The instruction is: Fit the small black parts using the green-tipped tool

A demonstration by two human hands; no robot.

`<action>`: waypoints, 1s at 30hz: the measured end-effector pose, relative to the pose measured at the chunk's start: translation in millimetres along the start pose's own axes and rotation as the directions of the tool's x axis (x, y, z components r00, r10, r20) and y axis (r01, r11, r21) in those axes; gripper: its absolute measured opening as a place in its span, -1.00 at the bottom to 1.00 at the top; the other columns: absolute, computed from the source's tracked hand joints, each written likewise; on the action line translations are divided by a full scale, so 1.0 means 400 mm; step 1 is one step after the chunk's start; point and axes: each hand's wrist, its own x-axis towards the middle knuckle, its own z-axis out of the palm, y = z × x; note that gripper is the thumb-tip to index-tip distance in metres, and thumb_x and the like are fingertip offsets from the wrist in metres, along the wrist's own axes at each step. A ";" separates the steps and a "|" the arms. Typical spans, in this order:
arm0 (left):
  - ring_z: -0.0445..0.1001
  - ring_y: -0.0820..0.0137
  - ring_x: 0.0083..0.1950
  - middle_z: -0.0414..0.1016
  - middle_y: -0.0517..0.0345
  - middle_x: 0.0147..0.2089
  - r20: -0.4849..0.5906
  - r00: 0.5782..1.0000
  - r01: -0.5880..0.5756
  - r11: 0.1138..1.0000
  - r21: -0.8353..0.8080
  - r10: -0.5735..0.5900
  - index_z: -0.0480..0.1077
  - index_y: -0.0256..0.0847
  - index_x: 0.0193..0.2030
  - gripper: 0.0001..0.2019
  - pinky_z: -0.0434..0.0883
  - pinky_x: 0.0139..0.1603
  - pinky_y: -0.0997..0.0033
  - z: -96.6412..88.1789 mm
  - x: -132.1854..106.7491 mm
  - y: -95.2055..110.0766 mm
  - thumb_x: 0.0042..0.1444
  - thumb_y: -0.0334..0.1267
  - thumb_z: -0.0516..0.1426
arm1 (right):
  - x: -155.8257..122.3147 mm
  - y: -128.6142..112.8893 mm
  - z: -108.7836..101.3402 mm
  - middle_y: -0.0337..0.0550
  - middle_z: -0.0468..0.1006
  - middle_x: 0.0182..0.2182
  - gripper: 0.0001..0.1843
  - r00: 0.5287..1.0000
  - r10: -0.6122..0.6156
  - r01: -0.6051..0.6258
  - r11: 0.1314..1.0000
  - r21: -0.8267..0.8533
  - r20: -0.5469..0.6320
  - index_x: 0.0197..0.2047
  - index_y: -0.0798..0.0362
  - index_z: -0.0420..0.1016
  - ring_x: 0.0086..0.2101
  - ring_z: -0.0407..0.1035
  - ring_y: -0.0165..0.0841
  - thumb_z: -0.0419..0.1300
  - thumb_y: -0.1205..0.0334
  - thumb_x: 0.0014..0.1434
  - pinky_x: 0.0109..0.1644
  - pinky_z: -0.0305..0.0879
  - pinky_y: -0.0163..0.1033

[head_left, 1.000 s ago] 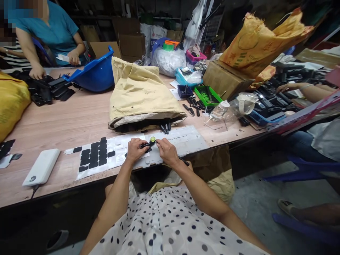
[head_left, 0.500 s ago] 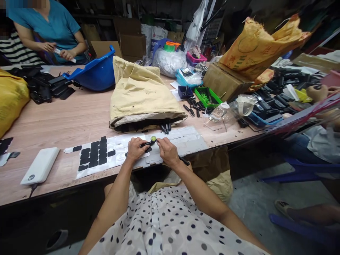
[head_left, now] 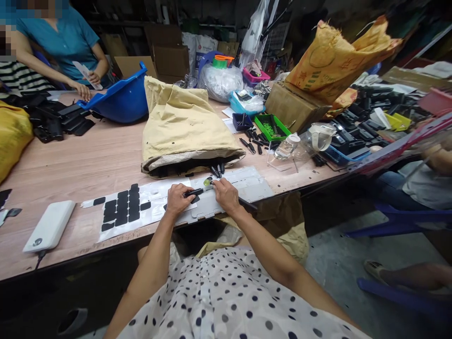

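My left hand (head_left: pixel 177 199) is closed around a slim black stick-shaped part (head_left: pixel 193 192) that lies across a white backing sheet (head_left: pixel 247 181) near the table's front edge. My right hand (head_left: pixel 225 194) pinches the part's far end, where a small green round piece (head_left: pixel 206 181) sits at my fingertips. Left of my hands lies a sheet of black stick-on pads (head_left: pixel 123 210). Just behind my hands, more black parts (head_left: pixel 217 170) spill out of a tan paper sack (head_left: pixel 183 129).
A white power bank (head_left: pixel 49 226) lies at front left. A blue tub (head_left: pixel 120 99), a green tray (head_left: pixel 271 126), a clear jar (head_left: pixel 286 147) and a cardboard box (head_left: pixel 293 107) stand further back. Other people work at far left and at right, beside piles of black parts (head_left: pixel 52 120).
The green piece and my right hand's fingertips have shifted slightly up and right along the black part. The person at far left has moved their hands; the view drifted a little.
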 end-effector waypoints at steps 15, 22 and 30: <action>0.45 0.12 -0.05 0.61 0.12 -0.20 0.025 1.000 -0.014 0.999 0.033 0.013 0.64 0.00 -0.17 -0.74 0.36 0.05 0.14 -0.015 -0.010 0.007 -0.07 -0.24 0.31 | -0.014 0.007 0.015 -0.01 0.51 -0.18 -0.66 0.999 -0.020 0.018 0.999 -0.047 -0.030 0.11 -0.06 0.59 -0.14 0.26 -0.16 0.06 0.27 0.40 -0.11 0.13 -0.16; 0.45 0.14 -0.08 0.61 0.11 -0.24 -0.011 1.000 -0.027 0.998 0.048 0.028 0.64 -0.01 -0.21 -0.83 0.35 -0.01 0.15 -0.009 -0.006 0.003 0.02 -0.17 0.30 | -0.009 -0.001 0.012 0.00 0.52 -0.16 -0.67 1.000 -0.006 0.006 0.999 -0.049 -0.007 0.11 -0.04 0.58 -0.12 0.27 -0.16 0.07 0.27 0.39 -0.11 0.12 -0.16; 0.49 0.19 -0.16 0.61 0.07 -0.26 -0.029 0.976 -0.217 0.976 -0.001 0.217 0.61 -0.09 -0.17 -0.78 0.39 -0.07 0.17 -0.027 -0.074 0.044 0.22 -0.08 0.18 | -0.002 -0.004 0.011 -0.01 0.51 -0.15 -0.70 1.000 -0.026 0.026 0.999 -0.048 -0.005 0.09 -0.03 0.57 -0.12 0.26 -0.16 0.08 0.25 0.40 -0.10 0.14 -0.16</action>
